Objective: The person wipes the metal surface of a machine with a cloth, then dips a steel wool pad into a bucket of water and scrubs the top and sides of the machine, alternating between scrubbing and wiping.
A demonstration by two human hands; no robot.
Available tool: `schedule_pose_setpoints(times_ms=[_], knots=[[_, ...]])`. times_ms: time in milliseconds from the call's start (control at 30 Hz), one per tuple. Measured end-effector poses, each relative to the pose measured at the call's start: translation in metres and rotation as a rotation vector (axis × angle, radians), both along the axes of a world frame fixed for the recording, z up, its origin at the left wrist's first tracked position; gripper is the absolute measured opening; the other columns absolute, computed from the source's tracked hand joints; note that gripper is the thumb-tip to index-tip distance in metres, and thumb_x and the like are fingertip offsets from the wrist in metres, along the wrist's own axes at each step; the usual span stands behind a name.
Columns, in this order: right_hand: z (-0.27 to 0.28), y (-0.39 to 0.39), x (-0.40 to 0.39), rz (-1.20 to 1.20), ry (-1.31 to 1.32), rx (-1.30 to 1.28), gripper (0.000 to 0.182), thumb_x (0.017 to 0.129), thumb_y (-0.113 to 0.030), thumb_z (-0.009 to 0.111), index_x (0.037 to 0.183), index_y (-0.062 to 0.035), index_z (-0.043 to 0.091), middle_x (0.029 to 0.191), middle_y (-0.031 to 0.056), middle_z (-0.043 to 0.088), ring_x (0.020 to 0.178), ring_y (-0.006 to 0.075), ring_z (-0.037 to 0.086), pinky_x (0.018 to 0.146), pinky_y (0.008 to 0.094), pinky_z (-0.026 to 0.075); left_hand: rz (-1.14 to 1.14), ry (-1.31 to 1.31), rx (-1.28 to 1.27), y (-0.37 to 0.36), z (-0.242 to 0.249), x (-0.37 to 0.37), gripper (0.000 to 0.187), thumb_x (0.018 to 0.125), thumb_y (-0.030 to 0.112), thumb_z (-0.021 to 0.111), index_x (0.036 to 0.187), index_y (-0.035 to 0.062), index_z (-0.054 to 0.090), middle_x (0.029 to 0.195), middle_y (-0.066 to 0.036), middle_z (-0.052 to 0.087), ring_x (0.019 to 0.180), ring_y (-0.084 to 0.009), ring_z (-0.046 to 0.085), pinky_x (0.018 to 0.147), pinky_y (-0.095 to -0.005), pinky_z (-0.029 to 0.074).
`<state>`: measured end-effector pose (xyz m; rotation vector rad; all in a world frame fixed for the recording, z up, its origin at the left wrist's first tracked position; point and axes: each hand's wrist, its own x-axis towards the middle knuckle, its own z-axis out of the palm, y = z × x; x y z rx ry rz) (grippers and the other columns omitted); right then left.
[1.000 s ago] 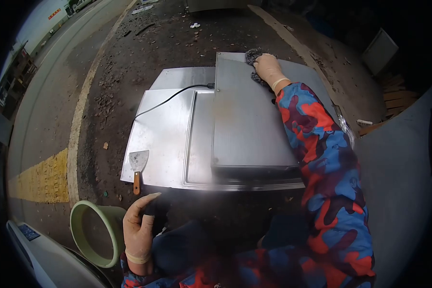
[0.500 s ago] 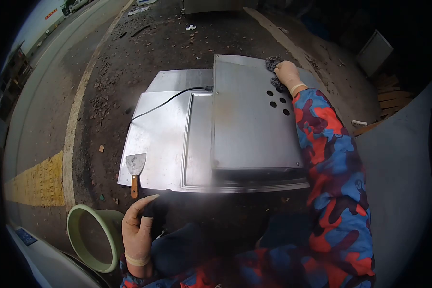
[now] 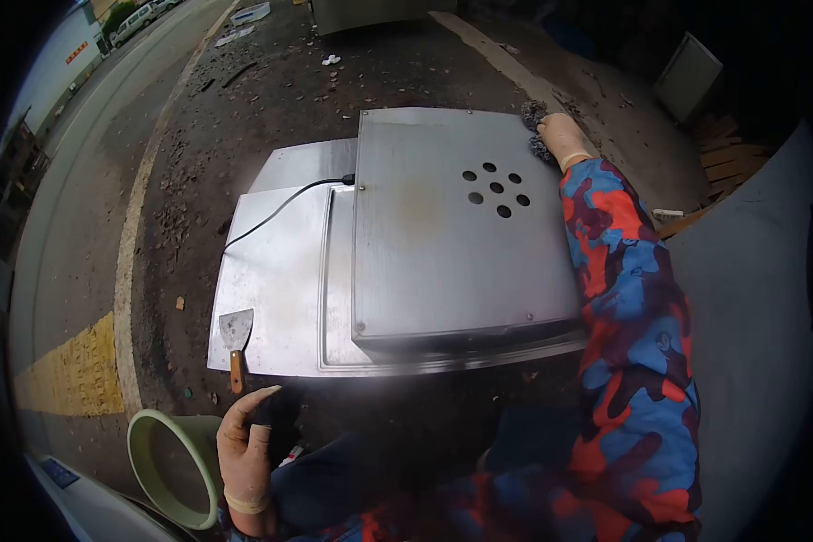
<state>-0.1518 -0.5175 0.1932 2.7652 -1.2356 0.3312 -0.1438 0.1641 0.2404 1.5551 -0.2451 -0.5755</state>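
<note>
No lettering, label, brand or number can be read. A red and yellow sign (image 3: 76, 47) is seen on a building at the far left, but its characters are too small and blurred to be made out.

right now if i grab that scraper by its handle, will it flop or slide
The scraper looks stiff: a flat metal blade on a wooden handle. It lies flat on the smooth steel sheet, so a push would probably slide it, not roll it. Likely light.
</note>
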Motion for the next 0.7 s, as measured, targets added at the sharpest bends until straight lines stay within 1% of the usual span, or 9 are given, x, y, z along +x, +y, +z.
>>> schedule_pose_setpoints(times_ms=[133, 267, 333, 400, 433, 500, 533, 600, 700], knots=[[-0.013, 0.029, 0.025, -0.010, -0.023, -0.084, 0.026, 0.086, -0.029, 0.059, 0.098, -0.0106, 0.073, 0.100, 0.0144, 0.069, 0.095, 0.0322, 0.065, 0.087, 0.0447, 0.050, 0.036, -0.010, 0.022, 0.003, -0.003, 0.002, 0.027, 0.093, 0.006, 0.055, 0.117, -0.0046, 0.058, 0.105, -0.011, 0.067, 0.093, -0.0168, 0.065, 0.082, -0.0279, 0.053], [-0.007, 0.136, 0.088, 0.521, -0.176, 0.102, 0.024, 0.084, -0.027, 0.062, 0.095, -0.0088, 0.073, 0.101, 0.0140, 0.067, 0.101, 0.0320, 0.061, 0.091, 0.0407, 0.047, 0.020, 0.055, 0.019, -0.009, -0.003, -0.001, 0.027, 0.093, 0.008, 0.056, 0.117, -0.0049, 0.058, 0.108, -0.012, 0.066, 0.093, -0.0170, 0.065, 0.085, -0.0280, 0.052], [-0.012, 0.138, 0.091, 0.572, -0.224, 0.168, 0.024, 0.084, -0.027, 0.063, 0.096, -0.0081, 0.073, 0.101, 0.0133, 0.067, 0.102, 0.0315, 0.060, 0.093, 0.0394, 0.046, 0.036, 0.102, 0.024, -0.008, -0.008, -0.002, 0.027, 0.093, 0.008, 0.056, 0.117, -0.0050, 0.058, 0.109, -0.012, 0.065, 0.094, -0.0172, 0.064, 0.086, -0.0284, 0.051], [-0.013, 0.099, 0.086, 0.485, -0.221, 0.147, 0.026, 0.085, -0.030, 0.059, 0.100, -0.0147, 0.073, 0.108, 0.0148, 0.067, 0.103, 0.0336, 0.061, 0.092, 0.0424, 0.048, 0.027, -0.013, 0.046, -0.003, -0.022, 0.003, 0.028, 0.092, 0.008, 0.057, 0.117, -0.0052, 0.058, 0.110, -0.012, 0.065, 0.098, -0.0178, 0.063, 0.091, -0.0297, 0.049], [-0.006, 0.081, 0.073, 0.381, -0.177, 0.032, 0.026, 0.084, -0.027, 0.063, 0.100, -0.0099, 0.073, 0.104, 0.0132, 0.068, 0.102, 0.0321, 0.061, 0.092, 0.0409, 0.047, 0.037, 0.040, 0.062, -0.008, -0.016, 0.002, 0.030, 0.092, 0.011, 0.060, 0.117, -0.0052, 0.057, 0.111, -0.012, 0.065, 0.102, -0.0185, 0.061, 0.093, -0.0309, 0.048], [-0.007, 0.008, 0.050, 0.142, -0.041, -0.040, 0.024, 0.083, -0.025, 0.062, 0.100, -0.0116, 0.073, 0.103, 0.0143, 0.068, 0.098, 0.0331, 0.064, 0.090, 0.0427, 0.049, 0.027, 0.015, 0.075, -0.006, -0.013, 0.002, 0.032, 0.092, 0.013, 0.062, 0.117, -0.0052, 0.057, 0.112, -0.012, 0.064, 0.102, -0.0187, 0.061, 0.093, -0.0309, 0.048], [-0.010, -0.029, 0.034, -0.014, -0.055, 0.049, 0.024, 0.084, -0.024, 0.060, 0.101, -0.0138, 0.073, 0.102, 0.0147, 0.068, 0.097, 0.0332, 0.065, 0.090, 0.0430, 0.050, 0.011, -0.015, 0.077, -0.004, -0.014, 0.004, 0.033, 0.091, 0.015, 0.063, 0.117, -0.0052, 0.057, 0.113, -0.013, 0.064, 0.102, -0.0189, 0.061, 0.093, -0.0309, 0.048], [-0.010, -0.054, 0.012, -0.100, -0.091, 0.019, 0.024, 0.086, -0.025, 0.058, 0.102, -0.0161, 0.073, 0.103, 0.0150, 0.068, 0.100, 0.0331, 0.064, 0.091, 0.0424, 0.050, 0.002, -0.033, 0.054, 0.000, -0.015, 0.005, 0.035, 0.091, 0.016, 0.064, 0.118, -0.0047, 0.057, 0.113, -0.013, 0.064, 0.103, -0.0196, 0.061, 0.094, -0.0312, 0.047], [-0.008, -0.029, 0.015, -0.123, -0.083, -0.047, 0.024, 0.086, -0.026, 0.060, 0.103, -0.0166, 0.073, 0.103, 0.0140, 0.068, 0.100, 0.0330, 0.064, 0.091, 0.0416, 0.049, 0.000, 0.050, 0.103, 0.007, -0.012, 0.005, 0.028, 0.098, 0.012, 0.051, 0.122, -0.0012, 0.057, 0.115, -0.012, 0.063, 0.101, -0.0210, 0.062, 0.083, -0.0319, 0.054]])
